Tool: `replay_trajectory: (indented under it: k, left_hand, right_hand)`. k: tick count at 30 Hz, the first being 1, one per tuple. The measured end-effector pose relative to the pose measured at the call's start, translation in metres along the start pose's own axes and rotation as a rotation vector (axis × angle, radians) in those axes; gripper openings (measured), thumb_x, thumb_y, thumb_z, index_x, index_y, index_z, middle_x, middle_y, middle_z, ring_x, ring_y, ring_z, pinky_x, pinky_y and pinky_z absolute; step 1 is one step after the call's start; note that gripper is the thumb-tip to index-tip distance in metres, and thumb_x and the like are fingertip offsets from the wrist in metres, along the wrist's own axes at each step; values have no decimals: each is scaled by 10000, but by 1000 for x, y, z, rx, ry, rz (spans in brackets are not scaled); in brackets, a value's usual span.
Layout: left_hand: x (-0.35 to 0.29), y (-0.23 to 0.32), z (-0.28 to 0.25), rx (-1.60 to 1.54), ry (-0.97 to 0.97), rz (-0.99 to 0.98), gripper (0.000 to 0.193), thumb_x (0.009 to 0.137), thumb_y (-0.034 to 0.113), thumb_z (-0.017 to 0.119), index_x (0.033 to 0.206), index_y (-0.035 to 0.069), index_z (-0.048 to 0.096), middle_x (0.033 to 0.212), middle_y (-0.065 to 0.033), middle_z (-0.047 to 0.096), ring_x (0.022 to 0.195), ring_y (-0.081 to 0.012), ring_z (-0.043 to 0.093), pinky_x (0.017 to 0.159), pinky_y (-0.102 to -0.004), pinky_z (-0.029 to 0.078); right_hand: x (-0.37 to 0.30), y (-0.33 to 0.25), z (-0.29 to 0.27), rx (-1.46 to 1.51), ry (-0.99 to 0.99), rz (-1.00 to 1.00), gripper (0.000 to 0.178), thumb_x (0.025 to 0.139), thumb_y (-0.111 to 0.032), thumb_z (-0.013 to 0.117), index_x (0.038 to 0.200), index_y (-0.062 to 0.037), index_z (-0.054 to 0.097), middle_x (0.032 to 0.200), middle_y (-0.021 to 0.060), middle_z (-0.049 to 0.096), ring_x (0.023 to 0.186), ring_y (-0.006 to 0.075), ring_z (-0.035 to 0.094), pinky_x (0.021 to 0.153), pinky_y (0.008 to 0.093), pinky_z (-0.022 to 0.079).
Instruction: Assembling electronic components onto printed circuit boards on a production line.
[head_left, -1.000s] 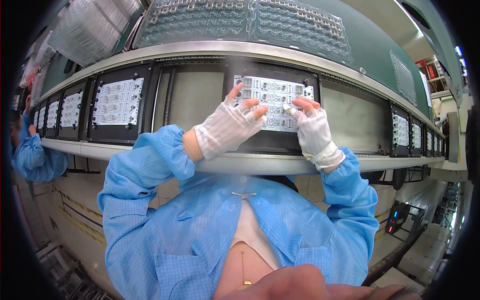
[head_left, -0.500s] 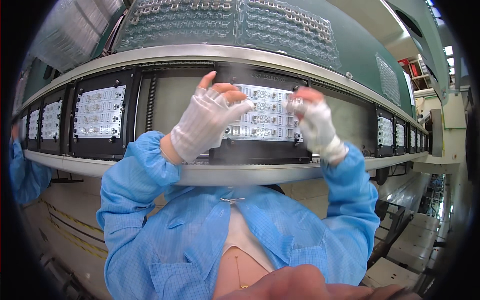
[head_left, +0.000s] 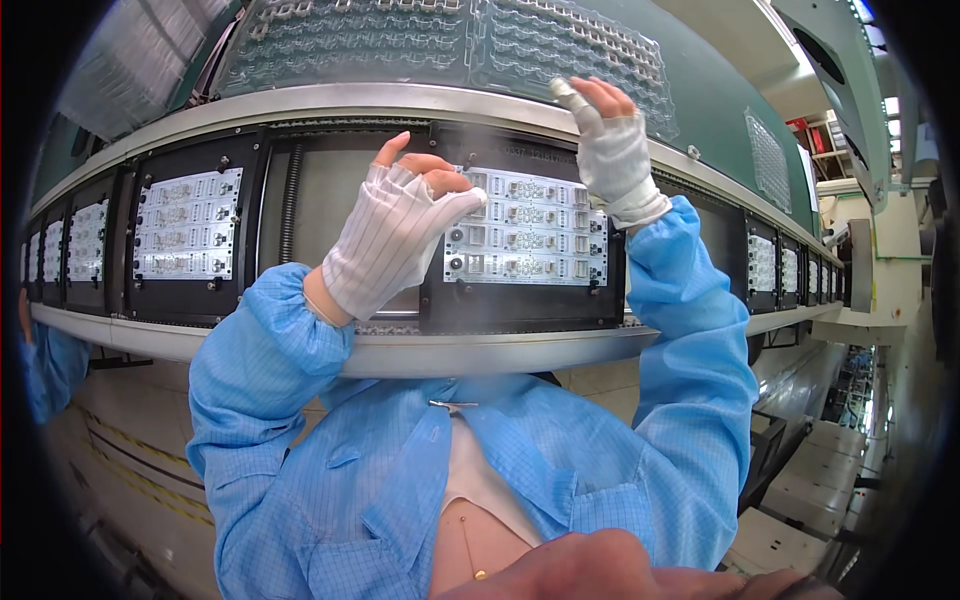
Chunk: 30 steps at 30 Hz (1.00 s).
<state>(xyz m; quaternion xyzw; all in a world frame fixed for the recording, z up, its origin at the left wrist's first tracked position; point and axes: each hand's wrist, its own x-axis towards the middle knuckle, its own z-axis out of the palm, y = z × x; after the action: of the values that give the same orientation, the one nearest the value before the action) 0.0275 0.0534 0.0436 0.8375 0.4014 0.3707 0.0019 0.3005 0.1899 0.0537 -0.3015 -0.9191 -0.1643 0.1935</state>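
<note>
My left hand (head_left: 400, 225), in a white striped glove with bare fingertips, is over the left edge of a panel of white circuit boards (head_left: 525, 243) in a black frame (head_left: 520, 305). Its thumb and forefinger are brought together, the little finger raised; anything between them is too small to make out. Past the far rail, my right hand (head_left: 612, 140), gloved alike, reaches with stretched fingers over the near edge of a clear plastic tray (head_left: 570, 50) holding rows of small parts. I see nothing between those fingers. Small square and round pieces sit on the boards.
The frame rests on a conveyor with metal rails (head_left: 480, 350). More framed panels (head_left: 187, 225) line up to the left and others (head_left: 762, 262) to the right. A second clear tray (head_left: 345, 40) lies on the green surface. Another person's blue sleeve (head_left: 58, 370) shows at far left.
My right hand has moved from the panel's right side up and away to the clear tray. The left hand has shifted slightly left and stays over the panel's left edge.
</note>
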Motion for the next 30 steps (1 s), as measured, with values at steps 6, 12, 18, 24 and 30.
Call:
replay_trajectory:
  k: [6,12,18,24,30]
  left_hand:
    - [-4,-3,4,4,-6,15,429,704,-82,654,1068,144,669,1019,-9,649,1066,-238,607,1160,-512,304]
    - [-6,-4,-2,43,-32,-69,417,743,-74,638,1116,114,652,990,-85,659,1001,-282,624,1026,-457,441]
    - [-25,-20,5,85,-48,-278,422,824,-32,598,1232,74,589,939,-176,655,866,-346,642,741,-410,543]
    - [-30,-19,4,-212,-46,-394,440,819,-22,546,1252,46,583,829,-171,666,740,-342,660,722,-403,551]
    - [-29,-14,9,-622,-155,-581,505,811,-42,463,1292,55,583,949,-188,702,873,-262,717,809,-338,573]
  right_hand:
    - [-15,-21,0,-86,10,-76,650,760,19,596,1383,-164,560,1264,92,573,1191,313,531,1037,448,430]
    - [-27,-40,-8,-92,32,28,649,742,12,619,1364,-166,578,1275,70,569,1193,294,536,1047,444,418]
    - [-25,-50,-24,-73,94,43,681,707,30,622,1359,-162,579,1255,80,569,1153,296,552,1004,449,439]
    - [-38,-75,-25,-83,-47,75,651,731,14,616,1360,-148,574,1231,109,587,1157,317,550,986,441,446]
    - [14,-103,-37,52,232,91,677,709,35,580,1367,-124,568,1271,103,559,1168,313,528,999,444,421]
